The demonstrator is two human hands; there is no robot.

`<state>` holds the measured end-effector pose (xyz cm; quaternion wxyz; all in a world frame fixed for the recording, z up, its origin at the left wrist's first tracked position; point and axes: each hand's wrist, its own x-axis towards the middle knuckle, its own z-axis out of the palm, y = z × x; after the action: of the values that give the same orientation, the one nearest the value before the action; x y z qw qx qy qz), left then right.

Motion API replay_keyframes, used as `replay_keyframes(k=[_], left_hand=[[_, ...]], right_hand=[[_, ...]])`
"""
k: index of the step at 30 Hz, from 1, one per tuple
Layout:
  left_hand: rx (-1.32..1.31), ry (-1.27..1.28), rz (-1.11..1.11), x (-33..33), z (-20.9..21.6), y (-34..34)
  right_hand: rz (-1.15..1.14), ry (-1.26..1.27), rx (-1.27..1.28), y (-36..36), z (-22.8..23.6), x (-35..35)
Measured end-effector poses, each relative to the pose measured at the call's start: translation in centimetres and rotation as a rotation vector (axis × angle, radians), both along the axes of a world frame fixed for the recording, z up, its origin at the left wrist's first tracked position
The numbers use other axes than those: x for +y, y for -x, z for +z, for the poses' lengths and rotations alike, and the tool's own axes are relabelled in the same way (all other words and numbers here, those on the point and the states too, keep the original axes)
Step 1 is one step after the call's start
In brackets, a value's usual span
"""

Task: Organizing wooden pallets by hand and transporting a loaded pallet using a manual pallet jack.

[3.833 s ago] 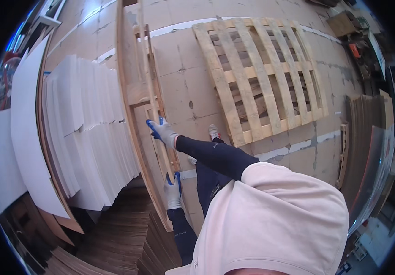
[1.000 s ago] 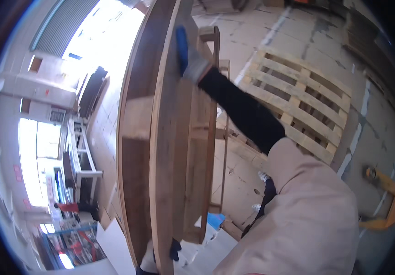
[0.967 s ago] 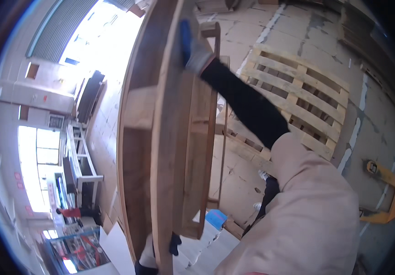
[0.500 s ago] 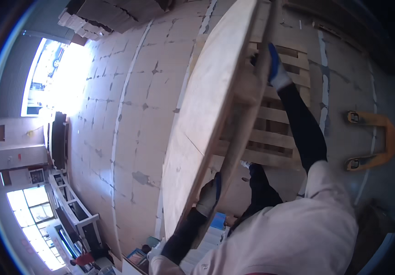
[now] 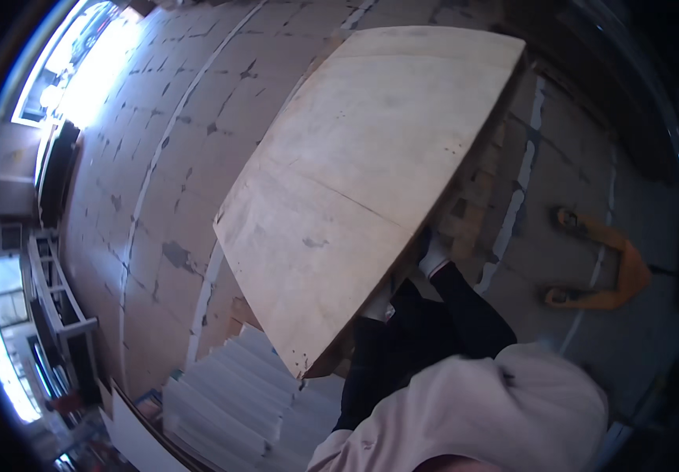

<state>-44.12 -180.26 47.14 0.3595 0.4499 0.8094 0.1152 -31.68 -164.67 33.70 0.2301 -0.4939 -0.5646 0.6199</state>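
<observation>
We have our left hand (image 5: pixel 379 305) and right hand (image 5: pixel 435 256) at the near long edge of the wooden panel (image 5: pixel 355 161), but cannot tell whether either grips it

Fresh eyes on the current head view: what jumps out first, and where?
The big pale wooden panel dominates the middle, with the left hand and right hand at its lower-right edge, fingers mostly hidden. Next, the orange-yellow two-pronged fork stands out against the floor at right. The glaring bright opening at upper left also pulls the eye.
</observation>
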Motion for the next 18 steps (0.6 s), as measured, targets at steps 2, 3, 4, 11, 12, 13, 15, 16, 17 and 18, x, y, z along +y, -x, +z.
replay_keyframes(k=[2,3,4,11,12,13,15,16,17,18], left_hand=[[0.057,0.278,-0.141,1.7,1.9,-4.5],[0.139,-0.076,-0.006,1.5,3.7,-8.1],[0.237,-0.405,0.128,-1.0,6.0,-10.5],[0.228,-0.791,1.138,-16.5,8.3,-7.2],[-0.008,-0.689,1.400,-17.9,7.9,-4.7],[-0.198,-0.617,1.447,-19.3,6.4,-4.5],[-0.575,-0.509,1.555,-21.8,-0.3,-6.4],[-0.817,-0.420,1.551,-20.2,-2.7,-7.6],[-0.786,-0.311,1.391,-17.8,-2.9,-8.9],[-0.783,-0.334,1.389,-19.4,-5.3,-11.2]], right_hand=[[0.226,-0.293,-0.417,-4.8,-5.4,0.8],[0.352,-0.437,-0.604,-6.3,-7.6,1.4],[0.408,-0.458,-0.647,-6.5,-9.0,1.0],[-0.269,0.471,0.656,-9.3,-15.9,-1.4],[-0.186,0.368,0.551,-10.2,-15.9,-1.9],[-0.107,0.261,0.443,-11.0,-15.5,-2.3],[0.381,-0.405,-0.265,-11.5,-10.3,-0.9],[0.211,-0.219,-0.147,-14.1,-13.2,0.3],[0.009,-0.028,-0.026,-17.7,-18.7,0.0],[0.068,0.060,0.017,-17.3,-15.3,1.4]])
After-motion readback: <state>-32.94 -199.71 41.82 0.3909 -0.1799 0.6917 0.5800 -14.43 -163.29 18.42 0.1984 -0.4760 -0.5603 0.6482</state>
